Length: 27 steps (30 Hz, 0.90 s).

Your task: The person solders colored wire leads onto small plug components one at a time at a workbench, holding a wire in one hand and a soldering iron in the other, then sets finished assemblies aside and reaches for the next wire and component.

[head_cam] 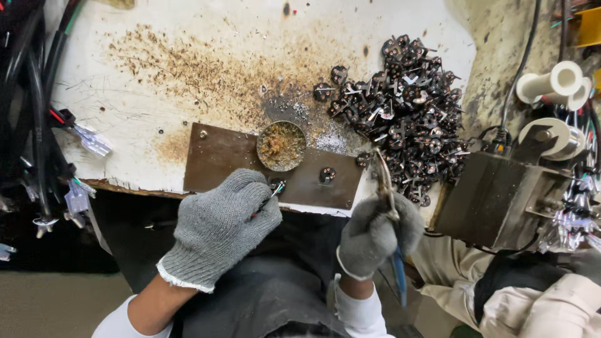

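Note:
My left hand [219, 228], in a grey knit glove, pinches thin coloured wires [270, 194] whose tips meet a small black round part [277, 184] on the brown metal plate [219, 156]. My right hand [375, 235], also gloved, grips a soldering iron [397, 275] with a blue handle; its tip [379, 163] points up toward the plate's right end, with a strand of solder wire beside it. Another black round part [327, 175] sits on the plate between the hands. A round tin [281, 146] of brownish residue stands at the plate's top edge.
A heap of black round parts with metal pins [407, 112] covers the stained white bench [156, 81] at right. Black cables with clear connectors [75, 188] hang at left. A metal box [494, 200] and white spools [554, 84] stand at right. Another person's beige sleeve [538, 307] is lower right.

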Each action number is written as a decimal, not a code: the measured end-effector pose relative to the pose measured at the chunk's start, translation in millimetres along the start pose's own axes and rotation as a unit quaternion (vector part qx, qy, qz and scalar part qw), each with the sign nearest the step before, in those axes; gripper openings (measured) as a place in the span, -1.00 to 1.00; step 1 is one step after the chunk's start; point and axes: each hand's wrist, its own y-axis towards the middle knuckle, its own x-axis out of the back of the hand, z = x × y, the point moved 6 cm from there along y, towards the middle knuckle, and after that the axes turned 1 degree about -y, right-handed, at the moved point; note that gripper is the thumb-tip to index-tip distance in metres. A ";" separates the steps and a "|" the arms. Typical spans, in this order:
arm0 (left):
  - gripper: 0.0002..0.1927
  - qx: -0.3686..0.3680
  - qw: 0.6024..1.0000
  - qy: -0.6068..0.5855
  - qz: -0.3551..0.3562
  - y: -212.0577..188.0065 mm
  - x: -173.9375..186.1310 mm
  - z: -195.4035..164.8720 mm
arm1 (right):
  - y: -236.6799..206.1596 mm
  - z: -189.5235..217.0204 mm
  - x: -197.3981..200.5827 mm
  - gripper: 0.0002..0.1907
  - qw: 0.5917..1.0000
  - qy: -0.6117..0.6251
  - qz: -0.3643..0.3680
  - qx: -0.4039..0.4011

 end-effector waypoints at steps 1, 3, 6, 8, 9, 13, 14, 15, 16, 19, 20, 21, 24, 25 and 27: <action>-0.87 0.003 1.000 0.008 0.001 -0.5 -0.7 0.9 | -0.8 9.7 -3.1 -0.75 0.997 -0.063 0.001 0.050; -0.87 0.005 1.000 0.019 0.006 -1.9 -1.5 2.0 | -1.0 11.3 -12.8 -0.70 0.992 0.123 0.030 -0.014; -0.87 0.001 1.000 0.019 0.011 -2.3 -2.4 2.6 | -0.8 25.4 -27.1 -0.60 0.989 0.121 0.085 -0.007; -0.87 -0.002 1.000 0.016 0.007 -1.2 -1.7 2.2 | 0.9 35.8 -35.7 -0.61 0.990 -0.001 0.136 0.044; -0.86 -0.007 1.000 0.014 0.007 -0.8 -1.5 1.5 | 0.8 39.0 -42.2 -0.64 0.980 -0.081 0.165 0.072; -0.85 -0.005 1.000 0.015 0.016 0.5 -1.9 1.9 | 9.6 36.4 -42.5 -0.59 0.990 0.065 0.115 -0.039; -0.84 -0.005 1.000 0.019 0.016 0.2 -1.9 2.0 | 10.9 40.0 -43.0 -0.58 0.990 0.073 0.119 -0.031; -0.83 -0.005 1.000 0.023 0.017 -0.2 -2.1 2.4 | 11.1 45.6 -40.3 -0.57 0.989 0.081 0.123 -0.025; -0.83 -0.006 1.000 0.025 0.015 -0.8 -2.1 2.6 | 12.0 49.5 -37.5 -0.57 0.988 0.089 0.126 -0.020; -0.83 0.001 1.000 0.026 0.012 -1.8 -3.1 4.1 | 12.0 51.1 -12.2 -0.54 0.986 0.151 0.036 -0.059; -0.84 0.010 1.000 0.021 0.016 -1.8 -4.1 5.2 | 11.8 50.9 -8.3 -0.57 0.982 0.182 0.030 -0.039; -0.85 0.017 1.000 0.015 0.021 -1.6 -5.1 5.9 | 11.6 49.2 -4.7 -0.60 0.977 0.213 0.022 -0.018; -0.85 0.009 1.000 0.016 0.008 0.5 -3.9 3.6 | 7.0 44.2 -10.8 -0.68 0.990 -0.065 0.092 0.084; -0.85 0.002 1.000 0.015 0.005 0.9 -3.3 2.3 | 2.4 41.0 -17.3 -0.69 0.960 -0.219 0.129 0.119; -0.85 0.000 1.000 0.017 -0.006 1.9 -1.2 0.9 | 0.1 21.7 -5.7 -0.70 0.995 0.092 0.037 -0.031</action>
